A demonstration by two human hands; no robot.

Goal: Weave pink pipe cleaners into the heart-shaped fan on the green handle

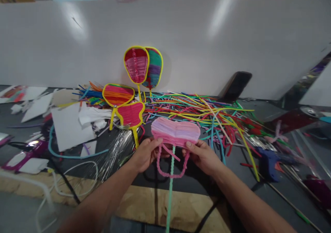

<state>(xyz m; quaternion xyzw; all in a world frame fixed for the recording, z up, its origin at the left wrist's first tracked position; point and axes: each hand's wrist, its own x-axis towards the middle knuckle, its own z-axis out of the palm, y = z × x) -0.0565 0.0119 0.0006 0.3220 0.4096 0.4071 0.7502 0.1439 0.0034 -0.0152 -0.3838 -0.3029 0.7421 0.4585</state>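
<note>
Between my hands is a pink and lilac pipe-cleaner fan (pixel 176 131), its upper part filled with rows and its lower pink loop unfilled. My left hand (pixel 148 153) pinches its left edge, thumb on the front. On the opposite edge, my right hand (pixel 203 155) grips it the same way. A mint-green stem (pixel 170 191) runs down from the fan's middle past the loop. One short pink pipe-cleaner end (pixel 171 152) sticks out across the loop. The fingers behind the fan are partly hidden.
Finished yellow-rimmed fans (pixel 130 114) stand behind, near a white board (pixel 186 46). Loose pipe cleaners (pixel 186 103) spread across the back. A phone (pixel 236 86) leans on the board. A blue glue gun (pixel 269 164) lies right; white card (pixel 69 126) and silver strips (pixel 116 153) lie left.
</note>
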